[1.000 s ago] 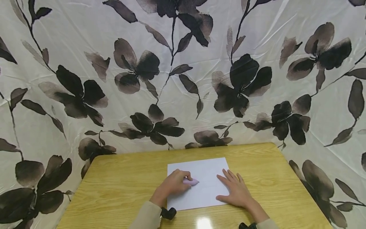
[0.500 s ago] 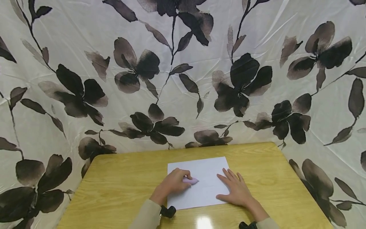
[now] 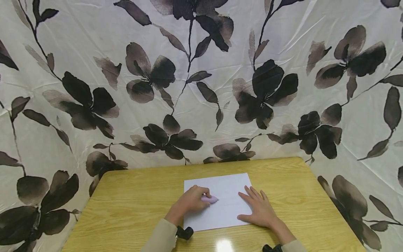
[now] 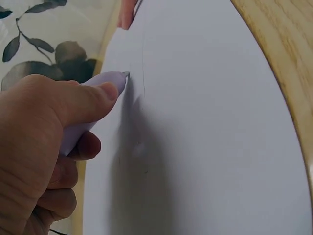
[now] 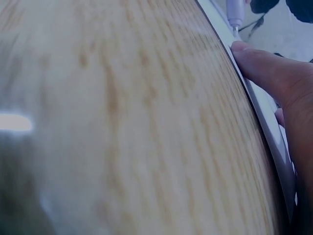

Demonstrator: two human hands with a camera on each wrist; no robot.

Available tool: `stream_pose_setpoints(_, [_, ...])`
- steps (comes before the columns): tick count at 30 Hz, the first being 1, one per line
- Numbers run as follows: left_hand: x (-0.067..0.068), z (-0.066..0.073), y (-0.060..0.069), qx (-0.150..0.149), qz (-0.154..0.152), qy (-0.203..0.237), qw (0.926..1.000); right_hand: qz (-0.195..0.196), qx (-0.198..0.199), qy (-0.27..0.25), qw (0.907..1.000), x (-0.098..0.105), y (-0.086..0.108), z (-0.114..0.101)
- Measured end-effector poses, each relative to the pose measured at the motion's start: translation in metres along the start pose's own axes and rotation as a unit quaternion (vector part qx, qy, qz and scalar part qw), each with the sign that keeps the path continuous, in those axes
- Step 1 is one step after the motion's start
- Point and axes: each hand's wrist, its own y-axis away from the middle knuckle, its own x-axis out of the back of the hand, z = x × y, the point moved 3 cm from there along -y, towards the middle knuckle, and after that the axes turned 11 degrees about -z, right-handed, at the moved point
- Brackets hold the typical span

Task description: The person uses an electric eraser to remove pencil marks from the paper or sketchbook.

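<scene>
A white sheet of paper (image 3: pixel 226 213) lies on the table. My left hand (image 3: pixel 191 203) grips a lilac pen-like tool (image 3: pixel 210 199) over the sheet's left half, its thin tip pointing right. In the left wrist view the thumb and curled fingers of the hand (image 4: pixel 44 127) wrap the tool (image 4: pixel 105 80), and a thin line runs on the paper (image 4: pixel 210 122) beside the tip. My right hand (image 3: pixel 259 210) rests with spread fingers on the sheet's right edge. In the right wrist view the thumb of this hand (image 5: pixel 283 78) touches the paper's edge, near the tool (image 5: pixel 235 12).
The wooden table (image 3: pixel 132 203) has rounded far corners. Behind and beside it hangs a white cloth (image 3: pixel 201 105) with dark flower prints. Black devices are on the left wrist (image 3: pixel 184 233) and right wrist (image 3: pixel 272 248).
</scene>
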Motion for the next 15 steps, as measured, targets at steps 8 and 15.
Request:
stream_pose_setpoints(8, [-0.0005,-0.0033,0.0,0.011,0.004,-0.007,0.9999,-0.006,-0.002,-0.004,1.0,-0.001,-0.0007,-0.0009])
stream_pose_setpoints(15, [-0.001,-0.0034,-0.0009,0.004,-0.002,-0.001,1.0,-0.004,-0.007,0.007,0.9999,-0.0028,-0.0007,0.0017])
